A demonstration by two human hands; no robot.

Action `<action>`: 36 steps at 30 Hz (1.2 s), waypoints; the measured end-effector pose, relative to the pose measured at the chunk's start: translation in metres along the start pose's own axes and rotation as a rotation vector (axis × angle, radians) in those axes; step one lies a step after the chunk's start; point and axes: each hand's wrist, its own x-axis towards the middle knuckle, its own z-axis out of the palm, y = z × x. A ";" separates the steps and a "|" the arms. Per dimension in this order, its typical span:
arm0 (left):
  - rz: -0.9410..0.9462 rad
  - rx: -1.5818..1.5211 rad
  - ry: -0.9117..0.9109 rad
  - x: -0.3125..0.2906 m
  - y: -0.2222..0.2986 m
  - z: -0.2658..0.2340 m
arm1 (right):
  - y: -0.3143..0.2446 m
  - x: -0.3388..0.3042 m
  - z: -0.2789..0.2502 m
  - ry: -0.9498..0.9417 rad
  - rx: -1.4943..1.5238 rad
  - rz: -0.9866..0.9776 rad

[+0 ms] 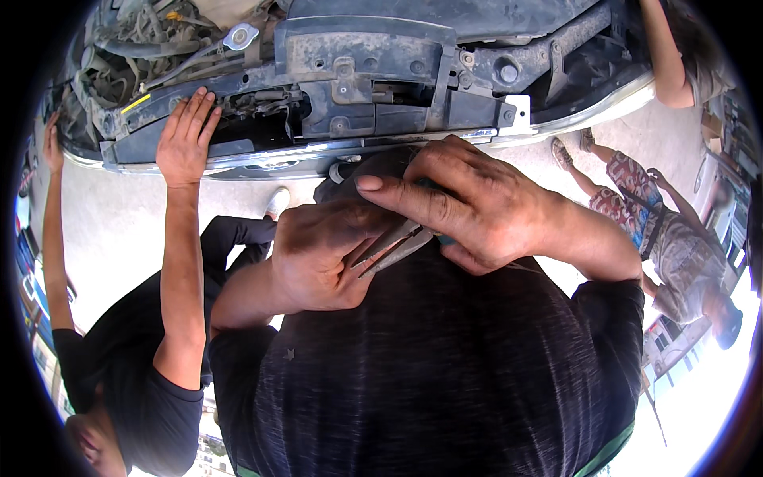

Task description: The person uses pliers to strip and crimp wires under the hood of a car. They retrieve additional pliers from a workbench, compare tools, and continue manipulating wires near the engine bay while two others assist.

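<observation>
My right hand (497, 207) is wrapped round a pair of pliers (395, 248) in front of my chest. The slim grey jaws point down and to the left, slightly apart, and a bit of green handle shows under the fingers. Against the jaws, my left hand (314, 258) is closed in a fist, its back toward me. Whatever its fingers hold, if anything, is hidden. My right index finger stretches across above the left hand. Both hands are just short of the car's front panel (334, 111).
The car's opened front, with a radiator cap (240, 36) and dusty engine parts, spans the top. At left a co-worker in black rests a hand (184, 139) on the front panel. Another person's arm (668, 60) reaches in at upper right. Someone in patterned shorts (632, 187) stands farther right.
</observation>
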 end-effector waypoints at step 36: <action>-0.710 -0.324 0.265 0.009 -0.029 0.009 | -0.008 -0.002 0.004 0.078 0.108 0.571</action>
